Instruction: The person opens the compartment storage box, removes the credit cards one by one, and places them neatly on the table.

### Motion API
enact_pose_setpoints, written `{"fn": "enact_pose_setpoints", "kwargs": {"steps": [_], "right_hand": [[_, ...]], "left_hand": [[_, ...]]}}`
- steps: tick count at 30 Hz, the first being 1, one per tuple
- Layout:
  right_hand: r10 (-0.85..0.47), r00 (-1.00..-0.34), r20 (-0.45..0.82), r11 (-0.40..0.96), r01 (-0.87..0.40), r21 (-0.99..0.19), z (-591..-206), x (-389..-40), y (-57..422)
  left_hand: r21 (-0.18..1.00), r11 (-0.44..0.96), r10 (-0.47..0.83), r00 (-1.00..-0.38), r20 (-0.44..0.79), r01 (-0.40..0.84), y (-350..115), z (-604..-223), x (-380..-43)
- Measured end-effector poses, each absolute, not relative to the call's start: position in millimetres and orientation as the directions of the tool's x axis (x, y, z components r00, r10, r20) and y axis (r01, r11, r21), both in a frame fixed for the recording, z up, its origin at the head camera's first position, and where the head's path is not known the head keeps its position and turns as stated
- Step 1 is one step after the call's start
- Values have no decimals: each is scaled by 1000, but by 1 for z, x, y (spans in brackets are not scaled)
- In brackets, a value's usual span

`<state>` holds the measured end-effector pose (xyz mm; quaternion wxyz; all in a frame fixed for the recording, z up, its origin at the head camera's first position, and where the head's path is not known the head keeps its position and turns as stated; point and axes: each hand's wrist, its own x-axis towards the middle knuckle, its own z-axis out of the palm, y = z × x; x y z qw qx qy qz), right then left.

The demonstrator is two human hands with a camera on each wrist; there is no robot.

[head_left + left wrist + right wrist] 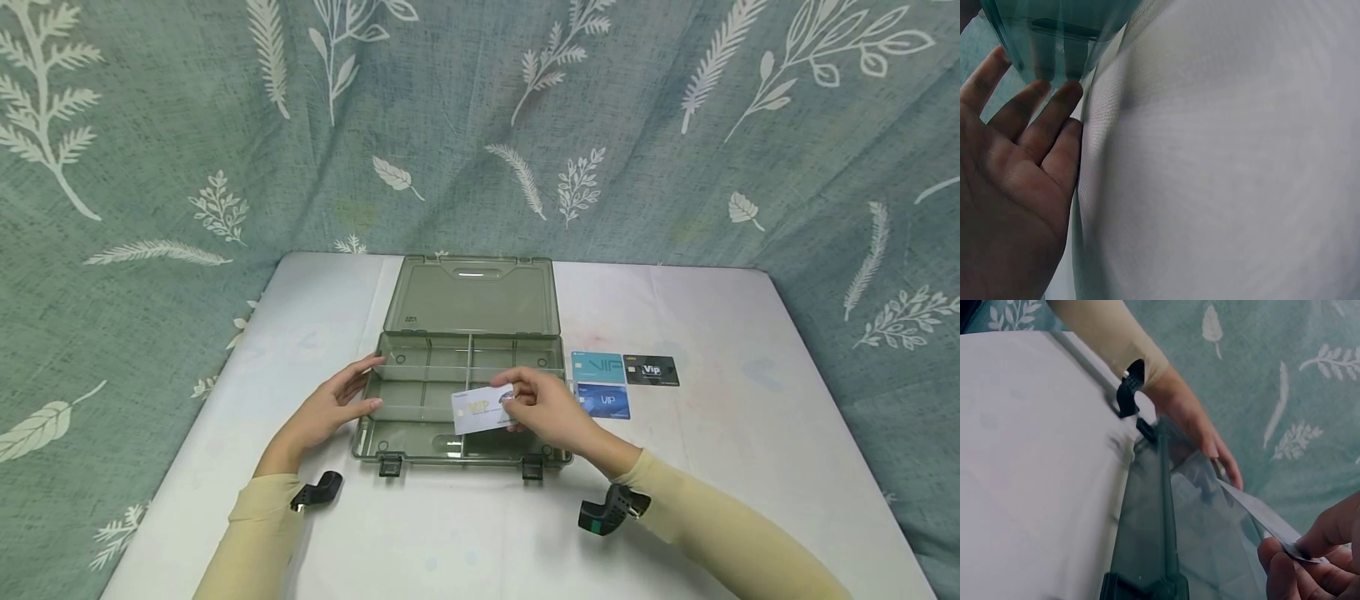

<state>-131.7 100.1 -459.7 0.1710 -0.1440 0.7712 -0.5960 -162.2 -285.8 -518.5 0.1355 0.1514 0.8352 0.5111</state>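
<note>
A translucent green compartment box (pixel 420 433) lies with its lid folded back, in the middle of the table in the head view. Over its front right part, my right hand (pixel 546 408) pinches a white VIP card (pixel 476 410) between thumb and fingers. The right wrist view shows the same card (pixel 1266 519) edge-on above the box. At the box's left side my left hand (pixel 326 410) touches the wall with thumb and fingertips. In the left wrist view, the left hand's fingers (pixel 1054 125) are fairly straight against the clear green wall.
Right of the box lie a teal VIP card (pixel 592 365), a black Vip card (pixel 651 371) and a blue VIP card (pixel 609 402). The box's lid (pixel 480 296) leans toward the back of the white table (pixel 720 333). Leaf-patterned green cloth (pixel 450 108) hangs behind.
</note>
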Motion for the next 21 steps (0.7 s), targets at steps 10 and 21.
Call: {"fn": "enact_pose_setpoints", "kwargs": {"steps": [10,21], "right_hand": [[-419,-903,-96,253,-14,-967,-458,-131,115],[-370,-921,-123,293,10,-956,-458,-131,134]], "left_hand": [[891,439,384,-921,-71,114,-285,-518,-162],[895,433,387,-919,-74,110,-286,-520,-162]]}}
